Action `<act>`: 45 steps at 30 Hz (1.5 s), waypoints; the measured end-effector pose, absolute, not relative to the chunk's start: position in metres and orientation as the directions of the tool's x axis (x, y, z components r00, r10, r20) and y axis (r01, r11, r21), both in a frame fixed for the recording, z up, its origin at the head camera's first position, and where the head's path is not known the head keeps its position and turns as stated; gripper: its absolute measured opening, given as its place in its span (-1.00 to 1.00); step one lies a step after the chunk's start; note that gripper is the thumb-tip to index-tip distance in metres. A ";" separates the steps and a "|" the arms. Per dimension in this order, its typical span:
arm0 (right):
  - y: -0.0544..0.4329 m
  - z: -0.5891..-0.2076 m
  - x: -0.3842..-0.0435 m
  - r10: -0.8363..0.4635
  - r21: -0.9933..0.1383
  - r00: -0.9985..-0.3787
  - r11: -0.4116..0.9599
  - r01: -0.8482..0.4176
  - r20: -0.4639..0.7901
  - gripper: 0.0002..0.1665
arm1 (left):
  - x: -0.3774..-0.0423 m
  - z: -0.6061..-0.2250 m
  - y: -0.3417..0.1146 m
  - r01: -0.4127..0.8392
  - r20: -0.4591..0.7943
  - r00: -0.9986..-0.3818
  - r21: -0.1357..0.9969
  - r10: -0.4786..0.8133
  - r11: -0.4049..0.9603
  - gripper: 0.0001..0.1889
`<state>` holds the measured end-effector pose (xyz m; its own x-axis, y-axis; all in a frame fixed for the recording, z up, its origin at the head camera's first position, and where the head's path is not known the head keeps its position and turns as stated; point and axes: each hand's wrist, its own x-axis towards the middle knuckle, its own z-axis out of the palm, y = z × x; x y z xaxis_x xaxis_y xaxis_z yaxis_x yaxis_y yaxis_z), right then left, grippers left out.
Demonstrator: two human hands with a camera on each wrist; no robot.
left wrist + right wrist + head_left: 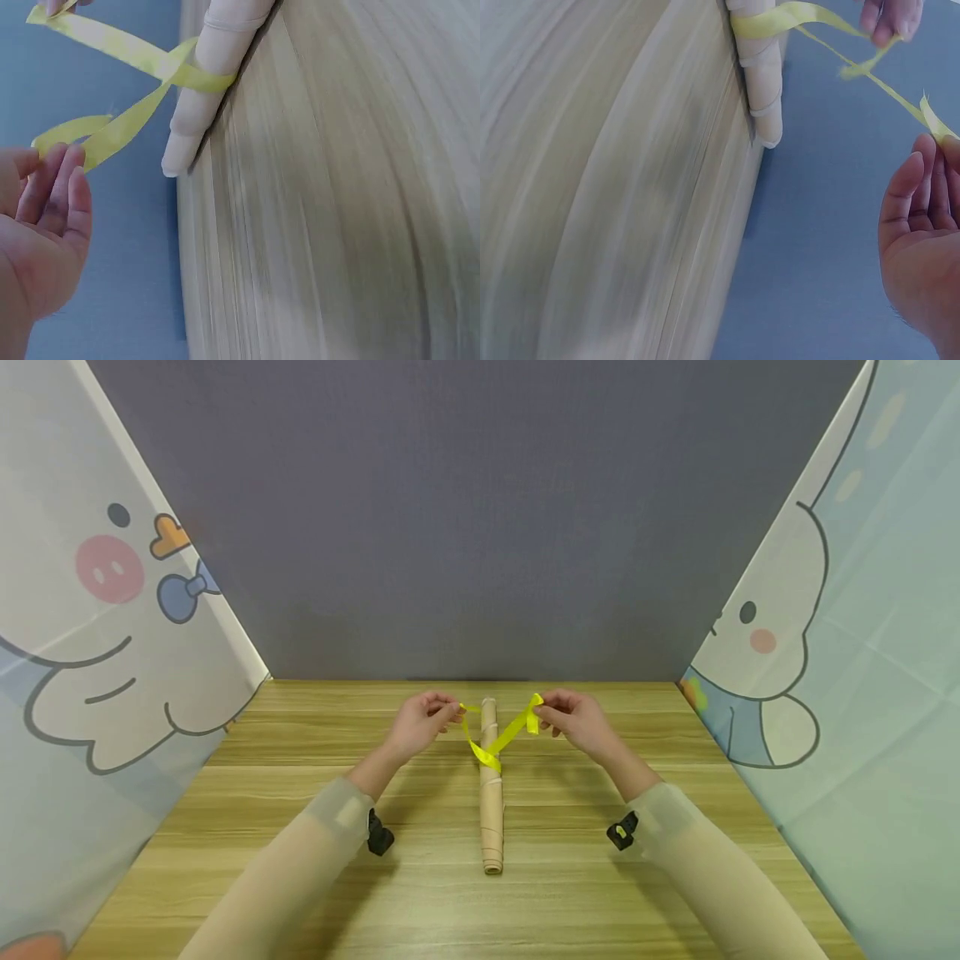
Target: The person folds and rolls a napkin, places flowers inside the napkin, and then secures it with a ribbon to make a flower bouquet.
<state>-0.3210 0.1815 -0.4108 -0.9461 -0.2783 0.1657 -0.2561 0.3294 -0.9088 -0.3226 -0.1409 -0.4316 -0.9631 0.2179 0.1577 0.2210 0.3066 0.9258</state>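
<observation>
A rolled tan sheet (491, 818), tied with thin pale string in places, lies lengthwise on the table. A yellow ribbon (512, 732) passes around its middle, and its two ends cross above the roll. My left hand (424, 723) pinches one end between thumb and fingertips, left of the roll. To the right, my right hand (581, 723) pinches the other end, with a short tail hanging from the fingers. In the left wrist view the ribbon (124, 49) stretches from the crossing toward both hands. The right wrist view shows the right fingers (922, 176) curled at the ribbon.
The wood-grain table (300, 827) carries the roll. A dark grey panel (480, 527) stands at the back. Cartoon-printed cloths (112, 668) hang along the left and right sides. Each wrist wears a small black camera (380, 835).
</observation>
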 end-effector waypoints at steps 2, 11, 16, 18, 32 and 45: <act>0.179 -0.410 -0.321 -0.280 -0.911 -0.945 0.322 -0.259 0.170 -0.69 | -0.324 -0.432 -0.137 0.251 0.182 -0.956 0.915 0.231 0.317 -0.78; 0.174 -0.407 -0.320 -0.296 -0.914 -0.938 0.299 -0.272 0.183 -0.68 | -0.332 -0.448 -0.122 0.294 0.155 -0.917 0.885 0.367 0.360 -0.60; 0.173 -0.408 -0.320 -0.296 -0.916 -0.938 0.295 -0.271 0.182 -0.71 | -0.335 -0.460 -0.116 0.340 0.142 -0.893 0.834 0.427 0.434 -0.45; 0.172 -0.409 -0.320 -0.296 -0.920 -0.939 0.291 -0.264 0.176 -0.73 | -0.335 -0.465 -0.113 0.356 0.130 -0.883 0.812 0.450 0.463 -0.41; 0.170 -0.409 -0.322 -0.306 -0.923 -0.934 0.273 -0.272 0.185 -0.74 | -0.329 -0.476 -0.104 0.380 0.172 -0.908 0.723 0.382 0.577 -0.93; 0.167 -0.408 -0.318 -0.300 -0.919 -0.937 0.288 -0.268 0.180 -0.76 | -0.327 -0.471 -0.097 0.354 0.170 -0.919 0.754 0.356 0.554 -0.84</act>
